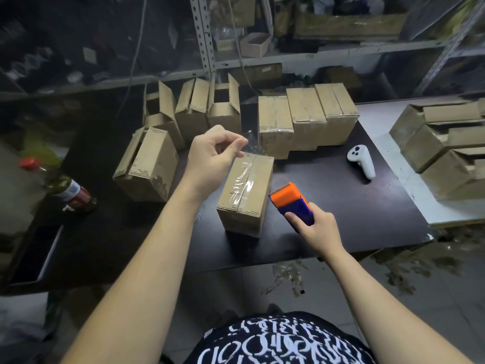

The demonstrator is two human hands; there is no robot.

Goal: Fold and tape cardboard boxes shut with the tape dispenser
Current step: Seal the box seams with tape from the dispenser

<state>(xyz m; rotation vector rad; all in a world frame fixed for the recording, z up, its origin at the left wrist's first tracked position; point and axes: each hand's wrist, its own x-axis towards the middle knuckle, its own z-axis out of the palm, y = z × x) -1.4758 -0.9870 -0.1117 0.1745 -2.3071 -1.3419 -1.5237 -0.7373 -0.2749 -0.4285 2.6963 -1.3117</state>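
Nearest, the right hand (317,227) is gripping the tape dispenser (291,202) just beside the cardboard box (246,187) on the dark table (354,206); tape is already covering its top seam; beyond, the left hand (212,153) is pinching the loose tape end (248,143), which probably needs pressing down the far side next.

Seen from above, the person wears a black top (265,323) covered in dense white stylised lettering (275,345), its words too distorted to read. The left forearm (147,258) and right forearm (367,287) are bare along their whole visible length, as are the left hand (212,153) and right hand (319,229).
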